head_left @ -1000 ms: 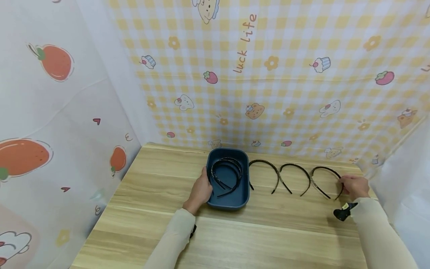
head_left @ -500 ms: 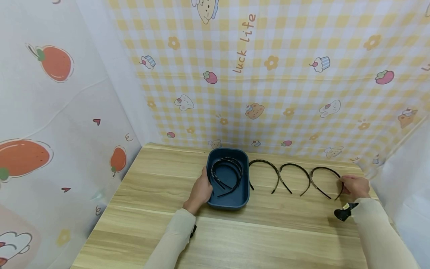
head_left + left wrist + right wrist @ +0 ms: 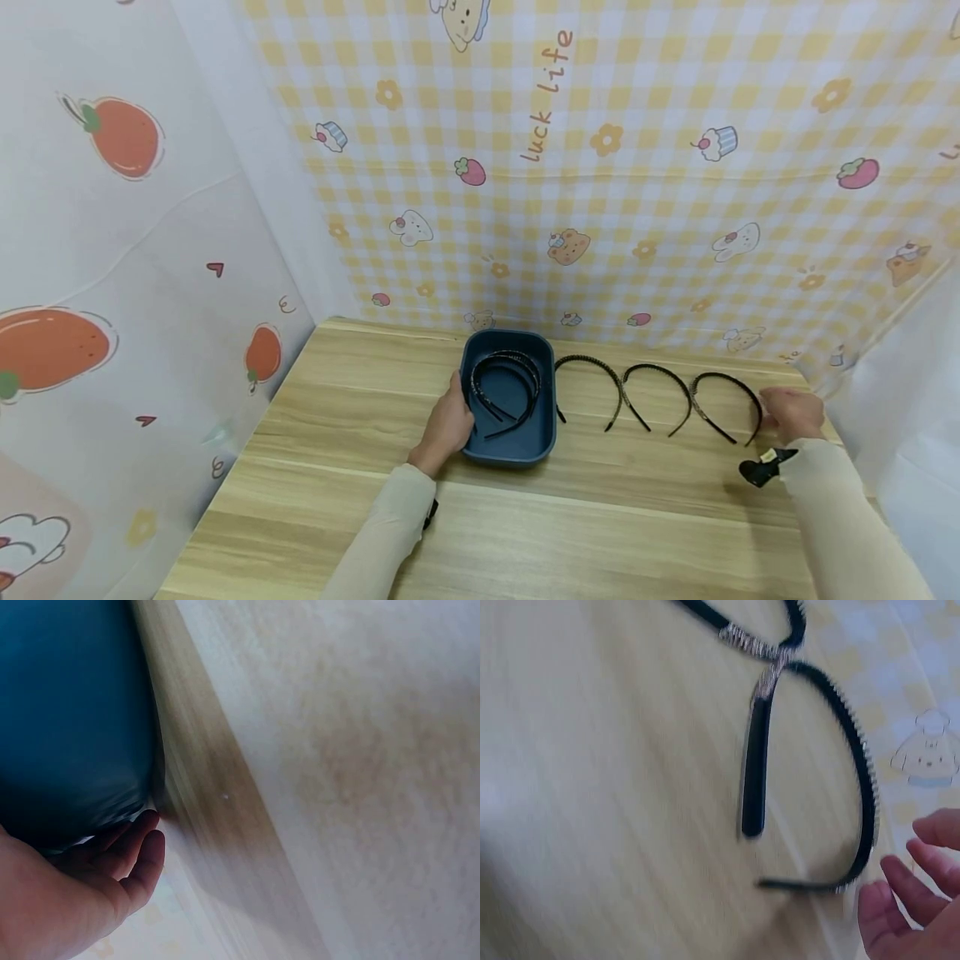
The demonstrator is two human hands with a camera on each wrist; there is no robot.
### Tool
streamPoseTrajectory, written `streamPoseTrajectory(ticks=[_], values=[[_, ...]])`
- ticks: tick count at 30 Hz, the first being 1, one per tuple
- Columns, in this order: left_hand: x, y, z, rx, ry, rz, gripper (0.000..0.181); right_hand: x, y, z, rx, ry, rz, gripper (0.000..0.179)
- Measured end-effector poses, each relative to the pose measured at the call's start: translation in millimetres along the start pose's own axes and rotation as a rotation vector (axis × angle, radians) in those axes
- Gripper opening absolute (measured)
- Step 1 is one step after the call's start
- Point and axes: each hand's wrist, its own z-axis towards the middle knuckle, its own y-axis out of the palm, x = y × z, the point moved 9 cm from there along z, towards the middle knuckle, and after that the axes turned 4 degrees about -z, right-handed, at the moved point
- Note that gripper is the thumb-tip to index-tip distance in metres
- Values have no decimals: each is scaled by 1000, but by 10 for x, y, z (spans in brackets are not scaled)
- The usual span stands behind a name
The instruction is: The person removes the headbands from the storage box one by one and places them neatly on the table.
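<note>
My left hand (image 3: 447, 422): gripping tub (image 3: 517, 452) at its nine o'clock; overlapping hairbands (image 3: 538, 385) inside. Row of hairbands (image 3: 589, 359): three, toward three o'clock. My right hand (image 3: 792, 414): released, beside end hairband (image 3: 865, 772). Step, likely: handling that one; next calls for a light pinch, perhaps.

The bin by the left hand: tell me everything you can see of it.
The dark blue bin is open-topped, rectangular with rounded corners, and looks like smooth plastic. It stands flat on the wooden table, towards the back. Dark, partly glittery headbands lie inside. The left hand grips its left side; another headband lies just to its right, contact unclear.
</note>
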Motion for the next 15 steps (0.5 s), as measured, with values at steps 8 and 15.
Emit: streamPoseTrajectory(ticks=[8,15], values=[[6,-7,-7,-7,-10,-16,64,-274,347,-137,-27,-68,13,23],[0,2,-11,-12,-8,-25,64,-611,956,-363,-372,-233,80,46]])
